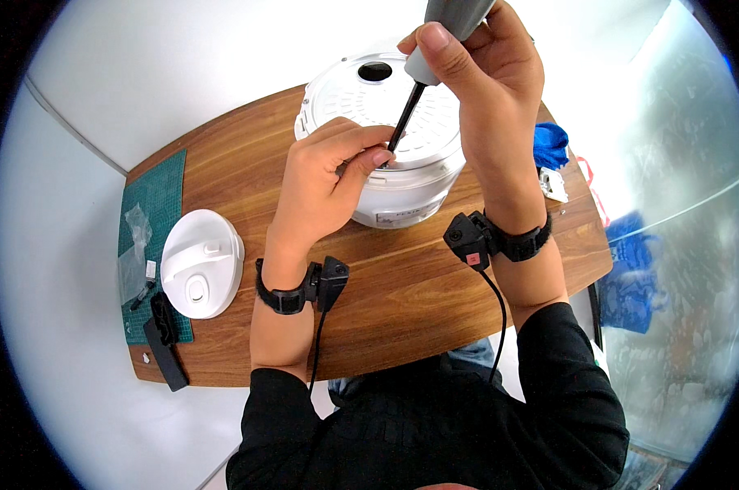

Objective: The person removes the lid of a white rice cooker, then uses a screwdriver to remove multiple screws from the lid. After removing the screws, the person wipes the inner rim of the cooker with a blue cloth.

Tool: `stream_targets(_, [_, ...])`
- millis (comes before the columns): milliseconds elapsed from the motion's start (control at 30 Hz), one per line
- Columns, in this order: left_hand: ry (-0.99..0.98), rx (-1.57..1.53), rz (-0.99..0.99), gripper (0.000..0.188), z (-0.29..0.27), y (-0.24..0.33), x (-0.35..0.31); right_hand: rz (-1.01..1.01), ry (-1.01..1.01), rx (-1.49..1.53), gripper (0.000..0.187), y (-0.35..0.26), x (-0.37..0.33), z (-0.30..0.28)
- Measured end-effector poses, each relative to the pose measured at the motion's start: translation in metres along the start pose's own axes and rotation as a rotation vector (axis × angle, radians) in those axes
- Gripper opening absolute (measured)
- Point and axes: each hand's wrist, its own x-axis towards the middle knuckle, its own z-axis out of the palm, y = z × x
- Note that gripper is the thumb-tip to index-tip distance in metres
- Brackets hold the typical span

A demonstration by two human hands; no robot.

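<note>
My right hand (504, 90) is closed round the grey handle of a screwdriver (407, 117), its black shaft slanting down and to the left. Beside the shaft's lower end, the thumb and forefinger of my left hand (320, 184) pinch together, steadying the tip; whether a screw sits there is hidden. The tip meets the near rim of a round white appliance body (329, 94). Vent slots and a dark oval opening show on its top face. A label is on its near side.
A white oval lid (222, 282) with a handle lies left on the wooden table (369, 302). Further left, a green cutting mat (169, 184) bears a plastic bag (133, 265) and a black strap. A blue cloth (551, 145) and small white part (553, 184) are right of the appliance.
</note>
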Motion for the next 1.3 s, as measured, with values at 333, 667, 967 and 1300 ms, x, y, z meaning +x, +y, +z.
stream_targets(333, [-0.007, -0.024, -0.013, 0.018, -0.001, -0.004, -0.002, 0.069, -0.217, 0.023, 0.044, 0.002, 0.0, -0.003])
stream_targets(667, [0.008, -0.132, -0.081, 0.019, 0.006, 0.007, -0.001, -0.086, -0.491, 0.124, 0.037, 0.014, 0.012, -0.007])
stream_targets(967, [0.155, -0.11, -0.162, 0.013, 0.012, 0.007, -0.005, -0.172, -0.241, -0.444, 0.052, 0.0, 0.001, 0.008])
stream_targets(1300, [0.052, -0.213, -0.193, 0.015, 0.009, 0.006, -0.001, -0.056, -0.159, 0.211, 0.044, 0.012, -0.002, 0.013])
